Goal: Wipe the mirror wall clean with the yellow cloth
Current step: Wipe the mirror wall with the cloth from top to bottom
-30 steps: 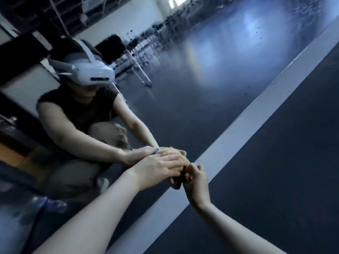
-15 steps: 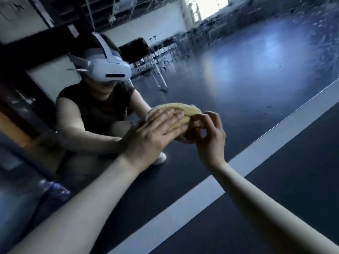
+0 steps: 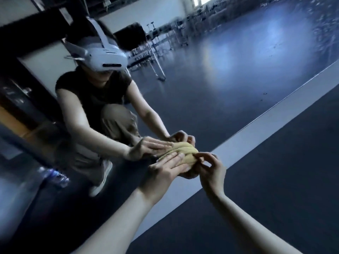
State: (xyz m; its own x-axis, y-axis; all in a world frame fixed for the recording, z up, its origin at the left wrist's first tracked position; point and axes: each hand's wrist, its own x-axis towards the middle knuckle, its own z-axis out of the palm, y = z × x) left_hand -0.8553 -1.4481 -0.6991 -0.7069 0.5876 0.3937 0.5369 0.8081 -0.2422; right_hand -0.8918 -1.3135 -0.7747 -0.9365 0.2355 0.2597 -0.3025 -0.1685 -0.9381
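Observation:
The yellow cloth (image 3: 185, 152) is bunched up against the mirror wall (image 3: 229, 74), low down near its white base strip (image 3: 260, 129). My left hand (image 3: 165, 171) lies flat on the cloth with fingers spread, pressing it to the glass. My right hand (image 3: 211, 169) pinches the cloth's right end between thumb and fingers. The mirror shows my crouched reflection wearing a white headset, with both reflected hands meeting the cloth.
Dark floor (image 3: 275, 189) runs along the lower right, below the white strip. Reflected in the mirror are a plastic bottle (image 3: 55, 176) at the left, chairs and stands far back, and a bright window glare on the floor.
The cloth and both hands rose up the glass half a second ago and have come back down toward the base strip. The view has shifted with them.

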